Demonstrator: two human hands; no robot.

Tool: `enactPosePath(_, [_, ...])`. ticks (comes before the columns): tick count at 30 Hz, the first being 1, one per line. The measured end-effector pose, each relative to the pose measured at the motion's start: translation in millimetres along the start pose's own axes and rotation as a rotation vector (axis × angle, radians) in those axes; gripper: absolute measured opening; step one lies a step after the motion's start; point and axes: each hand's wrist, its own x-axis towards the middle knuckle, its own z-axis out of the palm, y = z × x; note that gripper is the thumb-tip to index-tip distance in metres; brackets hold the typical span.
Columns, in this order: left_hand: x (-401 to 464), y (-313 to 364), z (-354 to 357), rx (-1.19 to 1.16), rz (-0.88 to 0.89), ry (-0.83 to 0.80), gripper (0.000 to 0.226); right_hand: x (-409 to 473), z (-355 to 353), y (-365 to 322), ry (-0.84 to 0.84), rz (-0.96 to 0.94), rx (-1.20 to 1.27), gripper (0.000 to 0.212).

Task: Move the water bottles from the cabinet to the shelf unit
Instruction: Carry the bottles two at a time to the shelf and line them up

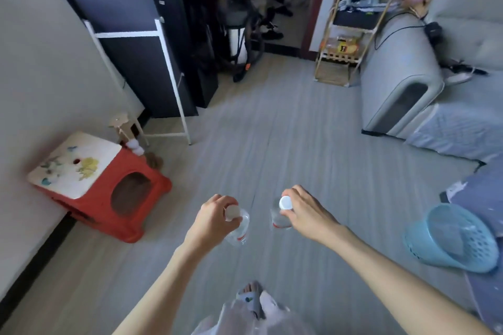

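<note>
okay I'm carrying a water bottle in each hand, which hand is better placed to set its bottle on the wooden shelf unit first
Probably the right hand. It holds its bottle on the same side as the shelf unit, which stands ahead to the right beside the sofa. The left hand and its bottle would have to cross over.

Bare forearms, pale trousers (245, 318), grey slipper (251, 300).

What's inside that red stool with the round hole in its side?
Through the oval hole in the red stool only dim brownish shadow shows. Nothing inside can be made out; the red walls and the painted white top cover the rest.
</note>
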Motion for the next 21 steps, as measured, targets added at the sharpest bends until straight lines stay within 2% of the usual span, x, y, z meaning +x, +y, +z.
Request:
enactPosePath(6, [126.7,29.5,-18.2,-0.005,0.070,-0.030,0.027,89.8,-50.7,27.5,0.134,0.102,0.115,0.025])
enactPosePath(12, [259.8,49.5,-16.4,0.003,0.064,-0.062,0.030,201.1,-98.5,70.3,0.155,0.155,0.177,0.025])
enactPosePath(21, [468.7,111.0,-38.2,0.006,0.074,-0.015,0.028,387.7,-205.7,129.5,0.177,0.087,0.172,0.022])
